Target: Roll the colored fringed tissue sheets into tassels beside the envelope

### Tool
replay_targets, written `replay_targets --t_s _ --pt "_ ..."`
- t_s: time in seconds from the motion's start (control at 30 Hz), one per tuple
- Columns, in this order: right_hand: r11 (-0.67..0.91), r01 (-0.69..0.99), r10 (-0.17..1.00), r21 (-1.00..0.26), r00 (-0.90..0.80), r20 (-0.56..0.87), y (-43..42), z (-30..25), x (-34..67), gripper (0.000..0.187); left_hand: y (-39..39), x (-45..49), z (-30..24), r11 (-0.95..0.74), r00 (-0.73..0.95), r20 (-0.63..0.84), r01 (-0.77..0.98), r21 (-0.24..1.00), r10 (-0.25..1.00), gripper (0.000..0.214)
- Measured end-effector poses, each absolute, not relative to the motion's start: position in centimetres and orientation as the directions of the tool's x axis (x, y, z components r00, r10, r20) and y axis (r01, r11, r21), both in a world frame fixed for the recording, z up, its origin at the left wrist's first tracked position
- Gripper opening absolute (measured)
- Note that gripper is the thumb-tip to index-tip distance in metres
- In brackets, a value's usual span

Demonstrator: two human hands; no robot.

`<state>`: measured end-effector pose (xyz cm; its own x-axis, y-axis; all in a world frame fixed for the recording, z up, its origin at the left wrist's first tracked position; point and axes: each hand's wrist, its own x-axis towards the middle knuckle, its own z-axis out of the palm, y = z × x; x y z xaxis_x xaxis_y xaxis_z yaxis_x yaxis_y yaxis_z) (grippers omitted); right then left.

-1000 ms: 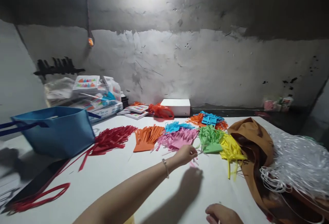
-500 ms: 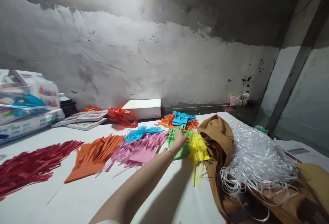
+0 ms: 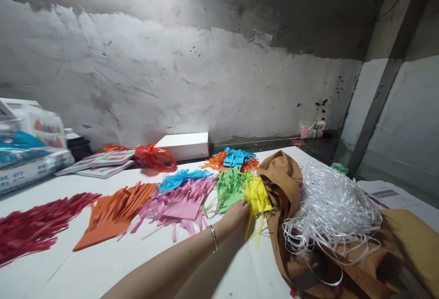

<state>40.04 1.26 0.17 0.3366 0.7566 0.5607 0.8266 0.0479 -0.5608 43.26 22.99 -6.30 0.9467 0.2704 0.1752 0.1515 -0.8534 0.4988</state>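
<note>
I can't tell if the left hand [image 3: 236, 216] grips the yellow fringe [image 3: 259, 193], which lies in from the tabletop's [image 3: 260, 274] back edge, maybe for easy reach

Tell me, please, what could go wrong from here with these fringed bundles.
The left hand is at the yellow fringe, which meets the green fringe, so their strips might tangle. The silver bangle could snag a loose strip. Loops of white string trail over the brown cloth, so shifting the cloth might drag them along.
</note>
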Motion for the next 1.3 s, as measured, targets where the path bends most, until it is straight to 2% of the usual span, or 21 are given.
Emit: replay_targets --t_s 0.13,0.3,0.33,0.43,0.53,0.63,0.77,0.93,1.03,1.1,1.2,1.23,1.3 --pt "0.008 0.822 0.685 -0.570 0.411 0.602 2.2 0.1 41.9 0.048 23.3 43.5 -5.0 -0.792 0.928 0.229 0.102 0.602 0.294 0.022" --pt "0.013 0.823 0.648 -0.567 0.426 0.632 2.1 -1.9 40.3 0.020 23.6 44.6 -1.5 -0.633 0.861 0.268 0.079 0.770 0.433 0.028" --pt "0.008 0.822 0.639 -0.570 0.434 0.635 2.3 -2.2 40.3 0.017 23.6 44.7 -0.8 -0.590 0.852 0.255 0.076 0.804 0.457 0.029" --pt "-0.065 0.814 0.575 -0.578 0.504 0.645 4.0 -2.3 42.1 0.022 23.5 44.7 0.7 -0.439 0.847 0.176 0.074 0.896 0.502 0.029" --pt "-0.185 0.805 0.463 -0.564 0.577 0.673 7.1 -2.0 45.5 0.021 23.0 44.5 1.2 -0.280 0.856 0.073 0.087 0.956 0.512 0.028" --pt "-0.262 0.798 0.354 -0.543 0.603 0.715 9.7 -2.3 47.9 0.028 22.2 44.0 1.2 -0.170 0.864 0.021 0.075 0.983 0.504 0.026" --pt "-0.290 0.805 0.265 -0.518 0.588 0.764 10.4 -2.9 48.6 0.029 20.9 42.9 1.8 -0.133 0.871 0.085 -0.023 0.991 0.484 0.023" --pt "-0.307 0.802 0.210 -0.513 0.582 0.785 8.3 0.2 49.0 0.032 20.2 40.8 4.3 -0.250 0.850 0.276 -0.177 0.952 0.449 0.036" --pt "-0.295 0.803 0.254 -0.518 0.589 0.767 6.4 4.1 49.4 0.034 20.6 39.1 6.4 -0.406 0.794 0.415 -0.235 0.883 0.443 0.049" --pt "-0.242 0.829 0.358 -0.505 0.560 0.748 4.8 6.6 49.3 0.033 21.0 37.8 7.7 -0.509 0.768 0.487 -0.246 0.825 0.417 0.052" --pt "-0.093 0.862 0.540 -0.499 0.465 0.702 2.5 8.9 48.5 0.038 21.4 36.0 9.1 -0.620 0.793 0.530 -0.260 0.740 0.301 0.056" --pt "-0.030 0.849 0.587 -0.528 0.443 0.678 1.8 9.2 48.2 0.040 21.4 35.3 9.4 -0.645 0.813 0.526 -0.266 0.716 0.249 0.051" --pt "0.058 0.800 0.629 -0.598 0.435 0.644 0.6 9.2 47.5 0.040 21.1 34.0 9.7 -0.687 0.846 0.509 -0.277 0.672 0.157 0.027"
